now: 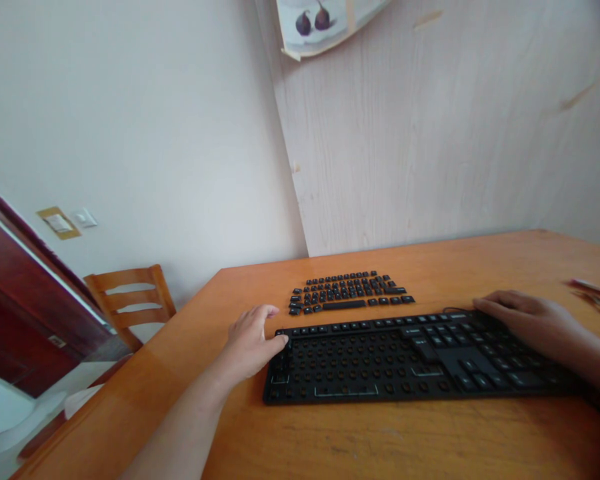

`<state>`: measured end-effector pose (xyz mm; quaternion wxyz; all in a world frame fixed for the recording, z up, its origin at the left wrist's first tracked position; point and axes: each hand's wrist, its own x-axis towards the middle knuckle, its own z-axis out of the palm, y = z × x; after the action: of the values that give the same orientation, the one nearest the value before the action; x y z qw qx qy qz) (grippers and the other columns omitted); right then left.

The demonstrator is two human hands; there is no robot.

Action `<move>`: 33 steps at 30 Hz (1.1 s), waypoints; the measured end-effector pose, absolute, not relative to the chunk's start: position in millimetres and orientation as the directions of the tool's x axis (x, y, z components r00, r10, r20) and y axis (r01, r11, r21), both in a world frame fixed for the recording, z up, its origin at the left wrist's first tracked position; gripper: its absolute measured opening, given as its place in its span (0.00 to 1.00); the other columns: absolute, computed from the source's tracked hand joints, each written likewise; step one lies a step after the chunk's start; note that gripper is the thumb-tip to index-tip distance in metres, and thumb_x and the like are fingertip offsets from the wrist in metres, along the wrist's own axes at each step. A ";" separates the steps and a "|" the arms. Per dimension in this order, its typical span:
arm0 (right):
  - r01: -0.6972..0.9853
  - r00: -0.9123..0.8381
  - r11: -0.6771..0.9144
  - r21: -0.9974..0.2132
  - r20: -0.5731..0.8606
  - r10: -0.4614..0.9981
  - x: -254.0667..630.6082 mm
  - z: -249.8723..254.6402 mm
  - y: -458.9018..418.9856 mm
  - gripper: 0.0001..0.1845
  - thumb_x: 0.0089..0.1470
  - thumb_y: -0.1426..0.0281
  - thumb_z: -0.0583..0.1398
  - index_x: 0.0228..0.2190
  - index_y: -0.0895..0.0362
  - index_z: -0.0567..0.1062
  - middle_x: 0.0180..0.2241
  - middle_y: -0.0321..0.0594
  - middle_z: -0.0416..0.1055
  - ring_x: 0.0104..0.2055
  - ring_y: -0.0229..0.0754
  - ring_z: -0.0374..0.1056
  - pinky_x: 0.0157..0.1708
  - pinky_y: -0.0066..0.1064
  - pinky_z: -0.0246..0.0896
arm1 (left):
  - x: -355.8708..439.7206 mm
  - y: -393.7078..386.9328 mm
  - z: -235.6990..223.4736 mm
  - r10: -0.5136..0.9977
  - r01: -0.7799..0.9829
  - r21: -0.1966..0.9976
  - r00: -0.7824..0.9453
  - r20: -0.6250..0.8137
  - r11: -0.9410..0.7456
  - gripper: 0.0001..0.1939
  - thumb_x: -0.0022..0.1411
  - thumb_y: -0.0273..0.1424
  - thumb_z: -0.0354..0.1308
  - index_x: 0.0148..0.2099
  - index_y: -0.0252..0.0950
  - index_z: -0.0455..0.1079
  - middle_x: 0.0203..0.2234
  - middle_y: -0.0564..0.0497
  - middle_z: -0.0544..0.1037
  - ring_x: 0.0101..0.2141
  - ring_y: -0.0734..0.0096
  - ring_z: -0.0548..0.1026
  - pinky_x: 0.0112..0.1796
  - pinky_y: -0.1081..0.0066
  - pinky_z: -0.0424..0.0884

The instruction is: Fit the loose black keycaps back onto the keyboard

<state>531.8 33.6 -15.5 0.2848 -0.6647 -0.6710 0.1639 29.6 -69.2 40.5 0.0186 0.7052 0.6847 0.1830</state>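
A black keyboard (410,360) lies on the orange wooden table (360,440), most of its main keys pulled off so the bare switch posts show. The removed black keycaps (347,292) sit in neat rows just behind it. My left hand (253,343) grips the keyboard's left end, thumb on its top corner and fingers curled. My right hand (527,320) rests flat over the keyboard's right end, where keys remain, its fingers stretched out.
A wooden chair (130,300) stands at the table's left, by a dark red door (15,293). A pale wood panel (430,133) rises behind the table. Small objects, one like a pen (595,288), lie at the far right edge.
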 end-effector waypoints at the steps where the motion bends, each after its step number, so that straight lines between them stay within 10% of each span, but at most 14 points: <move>1: 0.800 0.050 0.056 -0.597 0.160 0.986 531.9 -15.6 33.8 0.27 0.48 0.42 0.55 0.31 0.51 0.79 0.36 0.39 0.78 0.42 0.53 0.72 0.44 0.41 0.62 | 29.6 -69.4 41.0 0.973 0.961 0.271 -0.003 0.232 -0.062 0.24 0.56 0.39 0.60 0.54 0.41 0.64 0.52 0.45 0.73 0.54 0.56 0.69 0.54 0.58 0.63; 13: 0.796 0.060 0.034 -0.604 0.134 0.989 532.3 -16.4 33.8 0.28 0.48 0.42 0.54 0.30 0.51 0.79 0.34 0.38 0.78 0.40 0.52 0.72 0.43 0.40 0.62 | 32.6 -71.0 43.2 0.980 0.963 0.260 0.019 0.197 -0.071 0.24 0.55 0.38 0.60 0.53 0.40 0.65 0.52 0.45 0.73 0.55 0.54 0.68 0.55 0.55 0.62; 21: 0.798 0.065 0.045 -0.601 0.159 0.985 530.7 -13.9 32.5 0.28 0.46 0.42 0.55 0.29 0.51 0.79 0.34 0.40 0.78 0.41 0.54 0.72 0.43 0.42 0.63 | 18.5 -69.6 51.2 0.988 0.851 0.525 -0.058 0.146 -0.027 0.22 0.59 0.37 0.55 0.54 0.37 0.64 0.54 0.43 0.72 0.56 0.60 0.69 0.57 0.59 0.62; 33: 0.791 0.060 0.040 -0.610 0.142 0.988 529.5 -11.7 31.7 0.29 0.45 0.41 0.54 0.30 0.51 0.79 0.36 0.40 0.78 0.43 0.54 0.72 0.45 0.41 0.62 | 18.4 -71.8 52.7 0.994 0.877 0.481 -0.053 0.093 0.002 0.25 0.56 0.37 0.56 0.56 0.36 0.63 0.57 0.41 0.70 0.58 0.57 0.67 0.58 0.57 0.61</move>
<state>529.5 31.7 -11.7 0.2829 -0.6708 -0.6632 0.1736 18.4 -71.8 52.7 0.1387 0.6739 0.6940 0.2118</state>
